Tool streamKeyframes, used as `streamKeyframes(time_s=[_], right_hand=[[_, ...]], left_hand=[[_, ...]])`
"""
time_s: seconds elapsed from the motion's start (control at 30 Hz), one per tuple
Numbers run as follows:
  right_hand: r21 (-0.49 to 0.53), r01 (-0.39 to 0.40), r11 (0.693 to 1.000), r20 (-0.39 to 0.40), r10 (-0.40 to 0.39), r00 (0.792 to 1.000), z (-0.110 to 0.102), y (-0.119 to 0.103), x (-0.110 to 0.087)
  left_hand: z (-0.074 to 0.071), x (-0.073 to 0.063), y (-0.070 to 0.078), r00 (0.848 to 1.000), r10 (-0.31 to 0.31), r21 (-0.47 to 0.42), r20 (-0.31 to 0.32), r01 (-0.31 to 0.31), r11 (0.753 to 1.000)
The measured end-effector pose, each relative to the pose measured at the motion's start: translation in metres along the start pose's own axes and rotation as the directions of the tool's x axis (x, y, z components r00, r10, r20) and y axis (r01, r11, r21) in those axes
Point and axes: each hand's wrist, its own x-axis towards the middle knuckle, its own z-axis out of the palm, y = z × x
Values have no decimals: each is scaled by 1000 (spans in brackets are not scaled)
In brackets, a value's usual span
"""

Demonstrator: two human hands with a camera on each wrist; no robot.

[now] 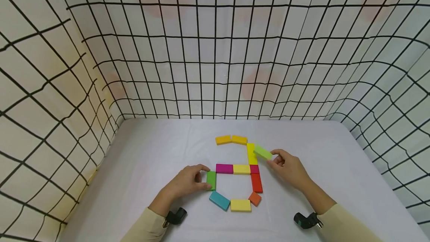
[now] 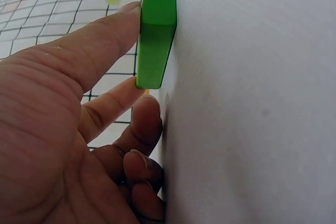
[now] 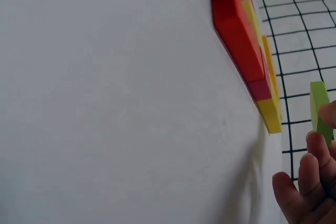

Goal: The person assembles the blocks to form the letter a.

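My left hand (image 1: pixel 188 180) pinches a green block (image 1: pixel 211 180) between thumb and index finger, at the left side of a figure laid out in coloured blocks. The left wrist view shows this green block (image 2: pixel 157 40) standing against the white surface, its end by a blue block (image 1: pixel 220 200). With thumb and fingertips my right hand (image 1: pixel 289 167) holds a light green block (image 1: pixel 262 152), raised beside the yellow block (image 1: pixel 252 154) at the upper right. In the right wrist view the light green block (image 3: pixel 318 109) shows partly behind the fingers.
Two orange-yellow blocks (image 1: pixel 224 140) lie at the top. A magenta block (image 1: pixel 224 168), a pale yellow block (image 1: pixel 241 169), a red block (image 1: pixel 256 183), an orange block (image 1: pixel 255 198) and a lower yellow block (image 1: pixel 240 205) complete the outline. Black wire grid (image 1: pixel 221 62) surrounds the table (image 1: pixel 151 141).
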Motion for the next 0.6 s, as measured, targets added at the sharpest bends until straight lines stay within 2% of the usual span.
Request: streamKeyframes(time_s=[0.2,0.4,0.6], right_hand=[[25,21,999,19,-21,1000,1,2,-29],[75,10,997,78,-16,997,-2,6,-58],[96,-1,995,104,-9,995,-5,6,-88]], left_hand=[[0,-1,0,1000,-14,5,-6,14,1000],[0,-1,0,1000,-10,-1,-1,10,1000],[2,-1,-1,1000,-12,7,-7,12,1000]])
